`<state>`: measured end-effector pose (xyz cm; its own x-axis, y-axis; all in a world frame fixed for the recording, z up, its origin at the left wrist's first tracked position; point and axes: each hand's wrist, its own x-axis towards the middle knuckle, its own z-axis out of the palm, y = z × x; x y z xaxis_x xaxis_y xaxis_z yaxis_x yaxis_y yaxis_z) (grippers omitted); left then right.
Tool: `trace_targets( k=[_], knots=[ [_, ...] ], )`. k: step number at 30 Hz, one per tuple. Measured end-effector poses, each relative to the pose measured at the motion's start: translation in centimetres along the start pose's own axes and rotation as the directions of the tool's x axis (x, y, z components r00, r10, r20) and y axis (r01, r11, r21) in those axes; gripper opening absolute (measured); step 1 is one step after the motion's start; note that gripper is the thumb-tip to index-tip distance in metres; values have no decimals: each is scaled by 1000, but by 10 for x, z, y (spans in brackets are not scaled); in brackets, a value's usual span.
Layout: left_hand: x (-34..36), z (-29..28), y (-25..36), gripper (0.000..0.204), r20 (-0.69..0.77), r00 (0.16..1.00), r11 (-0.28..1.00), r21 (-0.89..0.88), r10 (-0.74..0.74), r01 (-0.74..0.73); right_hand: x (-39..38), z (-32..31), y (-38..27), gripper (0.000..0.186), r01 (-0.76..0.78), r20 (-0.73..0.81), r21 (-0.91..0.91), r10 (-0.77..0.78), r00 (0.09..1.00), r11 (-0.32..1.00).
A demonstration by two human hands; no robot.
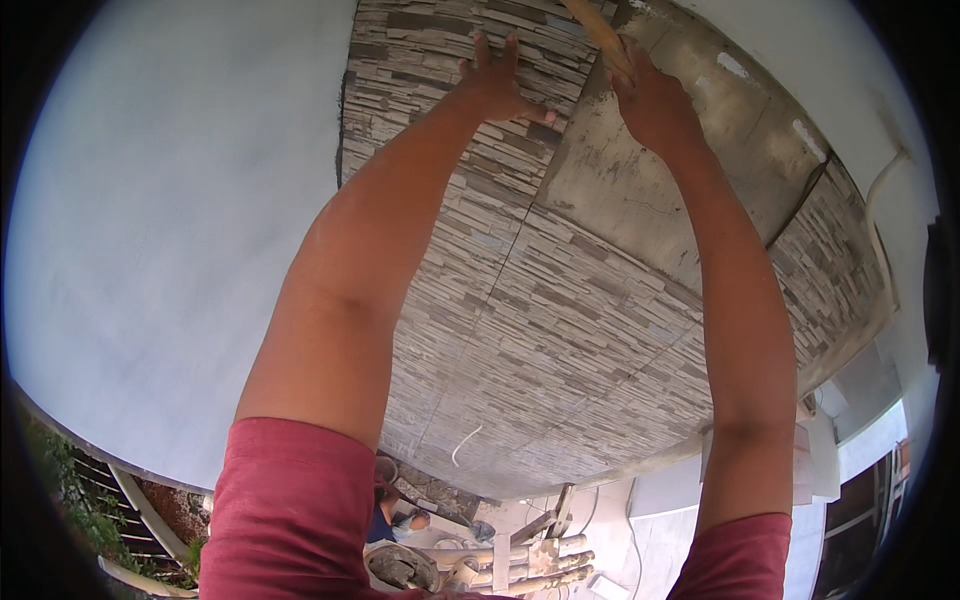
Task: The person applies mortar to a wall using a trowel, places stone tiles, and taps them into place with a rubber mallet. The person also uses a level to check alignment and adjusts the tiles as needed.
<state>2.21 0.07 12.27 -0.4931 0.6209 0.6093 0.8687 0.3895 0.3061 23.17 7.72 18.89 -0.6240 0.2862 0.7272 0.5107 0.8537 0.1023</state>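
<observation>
Both my arms reach up along a wall faced with stone-pattern tiles (590,310). My left hand (493,88) lies with its fingers spread against an upper tile (405,90). My right hand (657,108) is closed around a pale wooden handle (597,28). The handle slants up past the frame's top edge, so whatever is on its far end is out of view. Behind my right hand is an untiled grey cement patch (745,125), lower than the tile faces, with a few white marks on it.
On the left stands a smooth pale wall (180,220). A white cable (466,445) sticks out of the lower tiles. Far below are a person (385,510), a bucket (402,567) and bamboo poles (560,570). A pale pipe (878,220) runs along the right edge.
</observation>
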Motion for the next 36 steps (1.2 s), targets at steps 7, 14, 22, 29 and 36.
trace_targets(
  k=[7,14,22,29,36],
  knots=[
    [-105,-104,-122,80,-247,962,967,249,113,-50,-7,-4,6,51,-108,67,-35,110,992,994],
    [-260,-294,-198,46,-383,878,668,737,287,103,-5,10,-11,53,-81,39,-41,83,996,996],
    [-303,-347,-217,31,-268,908,566,823,322,43,-48,49,-70,50,210,134,-186,-187,973,960],
    [-304,-346,-221,32,-258,903,562,827,343,22,-41,79,-120,48,250,275,-233,-182,944,940],
    [-301,-344,-224,34,-264,908,562,826,327,38,-38,96,-131,46,257,325,-215,-180,929,942]
  ],
)
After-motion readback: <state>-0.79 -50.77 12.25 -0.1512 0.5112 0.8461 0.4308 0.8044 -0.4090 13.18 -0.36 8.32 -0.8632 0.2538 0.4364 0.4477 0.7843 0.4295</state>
